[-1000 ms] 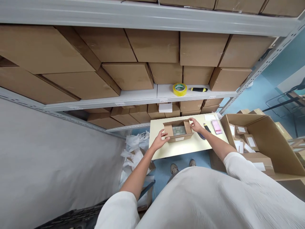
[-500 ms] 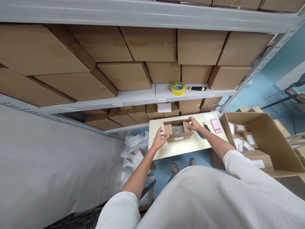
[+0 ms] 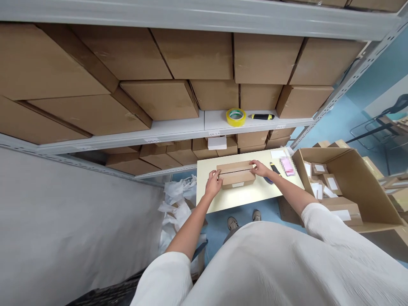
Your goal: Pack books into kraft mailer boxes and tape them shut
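Observation:
A small cardboard box sits on the pale yellow table, its two long top flaps folded down with a narrow dark seam between them. A white label shows on its near side. My left hand grips the box's left end, fingers bent over the top edge. At the right end, my right hand holds the flaps where they meet, with its fingers closed on the edge. The contents are hidden under the flaps.
A utility knife and a blurred pink item lie on the table. Yellow tape and another utility knife rest on the shelf. A large carton of labelled boxes stands right; plastic bags lie left.
The box's long top flaps have been folded down, covering the opening and the item that showed inside. My left hand's fingers have closed in over the left end.

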Motion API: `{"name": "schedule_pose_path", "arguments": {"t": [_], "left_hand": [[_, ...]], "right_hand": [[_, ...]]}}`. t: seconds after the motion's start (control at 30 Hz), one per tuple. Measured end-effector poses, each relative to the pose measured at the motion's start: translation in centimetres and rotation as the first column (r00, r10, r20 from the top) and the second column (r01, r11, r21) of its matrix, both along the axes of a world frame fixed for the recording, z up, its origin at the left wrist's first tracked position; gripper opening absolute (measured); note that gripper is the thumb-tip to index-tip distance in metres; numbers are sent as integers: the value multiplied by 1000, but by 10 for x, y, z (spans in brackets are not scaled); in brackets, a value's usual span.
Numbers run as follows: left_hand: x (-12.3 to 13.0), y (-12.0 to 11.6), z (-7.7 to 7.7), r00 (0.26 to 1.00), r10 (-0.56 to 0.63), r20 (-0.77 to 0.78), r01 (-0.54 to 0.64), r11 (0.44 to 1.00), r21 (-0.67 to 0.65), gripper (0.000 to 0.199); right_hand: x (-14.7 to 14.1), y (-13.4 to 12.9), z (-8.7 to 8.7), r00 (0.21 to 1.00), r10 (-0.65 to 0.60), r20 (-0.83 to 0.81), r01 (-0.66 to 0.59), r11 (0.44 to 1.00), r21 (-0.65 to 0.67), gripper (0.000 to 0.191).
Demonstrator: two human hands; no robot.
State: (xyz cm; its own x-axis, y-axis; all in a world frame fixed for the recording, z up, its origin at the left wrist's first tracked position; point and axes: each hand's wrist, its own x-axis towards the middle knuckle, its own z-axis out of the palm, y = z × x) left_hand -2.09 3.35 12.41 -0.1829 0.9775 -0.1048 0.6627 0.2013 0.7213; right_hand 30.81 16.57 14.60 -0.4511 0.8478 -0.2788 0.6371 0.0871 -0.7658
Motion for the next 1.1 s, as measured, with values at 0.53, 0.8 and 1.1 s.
{"name": "schedule_pose_path", "arguments": {"t": [0.53,0.8,1.1], "left_hand": [[11,-10,-6,993,-17,-113,19,1000,18,50],[8,-7,-6,992,-26,-123,28,1000,15,49],[9,-4,-12,993,-21,-118,26,999,42,51]], "right_hand": [[76,-51,-53,777,-363,514,300,932,205,33],[81,-61,-58,825,-273,495,218,962,167,31],[84,-17,15,860,-384,336,374,922,97,31]]}}
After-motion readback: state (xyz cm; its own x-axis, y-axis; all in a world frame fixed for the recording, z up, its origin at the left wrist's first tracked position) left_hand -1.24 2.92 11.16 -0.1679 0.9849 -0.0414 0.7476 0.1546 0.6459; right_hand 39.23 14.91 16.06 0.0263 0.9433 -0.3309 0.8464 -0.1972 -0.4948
